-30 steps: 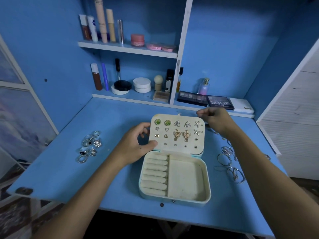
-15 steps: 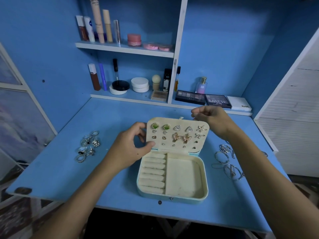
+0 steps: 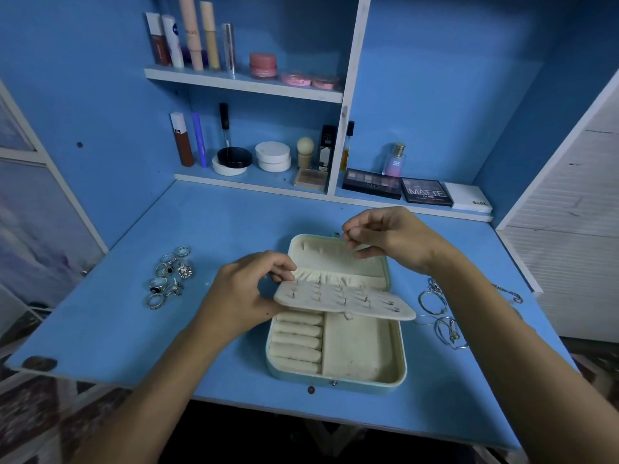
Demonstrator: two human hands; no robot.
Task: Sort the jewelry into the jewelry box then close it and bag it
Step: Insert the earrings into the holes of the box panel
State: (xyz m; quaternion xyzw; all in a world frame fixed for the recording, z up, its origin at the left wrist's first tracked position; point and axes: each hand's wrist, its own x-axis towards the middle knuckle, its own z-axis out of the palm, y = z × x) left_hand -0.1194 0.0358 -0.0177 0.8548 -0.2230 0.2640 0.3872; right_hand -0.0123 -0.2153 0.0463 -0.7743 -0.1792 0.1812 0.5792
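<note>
An open pale jewelry box [image 3: 336, 380] lies on the blue desk [image 3: 134, 329], its lid [image 3: 335, 254] tilted back. The cream earring panel [image 3: 341, 298] is folded down over the tray, its back with the earring posts facing up. My left hand [image 3: 246, 296] pinches the panel's left edge. Above the lid's top edge hovers my right hand [image 3: 388, 239], its finger and thumb pinched together; what they hold is too small to tell. Several rings [image 3: 169, 276] lie left of the box. Bracelets and chains [image 3: 442, 316] lie to its right.
Shelves [image 3: 244, 83] at the back carry cosmetics, jars and tubes. Eyeshadow palettes [image 3: 425, 192] and a perfume bottle [image 3: 395, 160] stand on the back ledge. A white slatted panel [image 3: 569, 229] borders the right side. The desk's front edge is close below the box.
The earring panel has swung down from upright against the lid to lying over the tray, back side up. My left hand followed it down; my right hand stayed near the lid's top.
</note>
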